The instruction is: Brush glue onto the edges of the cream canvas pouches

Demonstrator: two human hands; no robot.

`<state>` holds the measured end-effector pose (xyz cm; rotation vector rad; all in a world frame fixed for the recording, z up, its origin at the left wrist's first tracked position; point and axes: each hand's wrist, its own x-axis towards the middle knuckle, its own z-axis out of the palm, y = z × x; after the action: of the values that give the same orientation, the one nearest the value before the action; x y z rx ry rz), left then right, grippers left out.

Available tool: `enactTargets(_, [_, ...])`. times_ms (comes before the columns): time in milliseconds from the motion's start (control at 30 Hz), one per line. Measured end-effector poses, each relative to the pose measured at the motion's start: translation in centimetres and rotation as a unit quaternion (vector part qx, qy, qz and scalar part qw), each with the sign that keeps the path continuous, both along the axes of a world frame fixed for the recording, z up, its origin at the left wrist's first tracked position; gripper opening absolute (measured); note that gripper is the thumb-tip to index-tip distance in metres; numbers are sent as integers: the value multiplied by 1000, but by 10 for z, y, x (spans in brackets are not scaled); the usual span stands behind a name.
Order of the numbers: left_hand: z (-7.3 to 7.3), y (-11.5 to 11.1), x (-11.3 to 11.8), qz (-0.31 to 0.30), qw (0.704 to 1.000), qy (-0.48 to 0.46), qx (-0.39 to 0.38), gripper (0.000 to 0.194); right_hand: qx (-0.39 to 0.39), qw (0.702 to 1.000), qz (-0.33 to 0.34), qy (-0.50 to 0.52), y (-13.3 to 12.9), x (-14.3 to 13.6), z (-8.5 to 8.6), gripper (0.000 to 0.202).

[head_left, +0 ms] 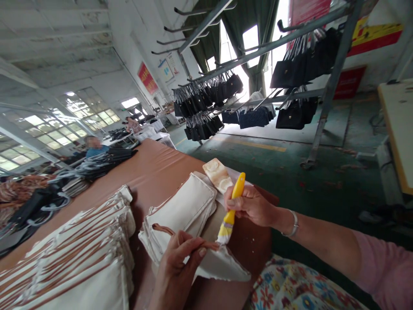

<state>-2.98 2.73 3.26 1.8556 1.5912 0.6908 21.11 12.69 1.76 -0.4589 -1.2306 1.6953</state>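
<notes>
My right hand (250,204) is closed round the yellow handle of a paintbrush (238,189). White glue-like stuff coats the bristles, whose tip touches the end of a brown leather strip. My left hand (180,262) pinches that brown strip (209,244) between thumb and fingers, at the edge of a cream fabric bag piece (224,265). Behind it lies a stack of cream bag pieces (185,202) with brown trim. A tan container smeared with pale stuff (215,172) stands just beyond my right hand.
On the left, a long row of cream pieces with brown straps (80,254) overlaps on the brown-covered table (161,159). Dark straps (119,157) lie farther back, near a person. Racks of black bags (290,71) stand beyond the table, and another table (396,125) is at right.
</notes>
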Motion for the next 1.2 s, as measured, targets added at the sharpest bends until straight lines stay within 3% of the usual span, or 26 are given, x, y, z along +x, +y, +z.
enactTargets(67, [5, 0, 0, 2, 1000, 2, -7, 23, -21, 999, -1, 45, -7, 3, 3, 25])
enactTargets(167, [22, 0, 0, -1, 1000, 1, -17, 26, -31, 993, -75, 87, -8, 17, 12, 23])
enactTargets(400, [97, 8, -20, -11, 996, -86, 18, 72, -51, 971, -189, 136, -5, 57, 44, 22])
enactTargets(500, [101, 12, -47, -14, 993, -106, -43, 82, -58, 969, -203, 125, -5, 67, 42, 22])
enactTargets(600, [79, 15, -76, 2, 991, -30, -133, 76, -87, 969, -205, 109, -4, 65, 25, 23])
enactTargets(733, [29, 20, -93, 8, 972, 85, -220, 62, -158, 965, -183, 100, -3, 50, -8, 20])
enactTargets(867, [-27, 38, -94, 124, 970, 99, -186, 57, -224, 957, -161, 94, -4, 32, -36, 19])
enactTargets(967, [-59, 61, -97, 230, 957, 124, -128, 60, -242, 954, -158, 81, -2, 23, -48, 19])
enactTargets(1067, [-74, 81, -98, 274, 949, 117, -108, 62, -227, 957, -167, 75, 5, 9, -53, 18])
enactTargets(1200, [-76, 90, -84, 243, 959, 61, -134, 51, -173, 966, -186, 54, 24, -21, -53, 26])
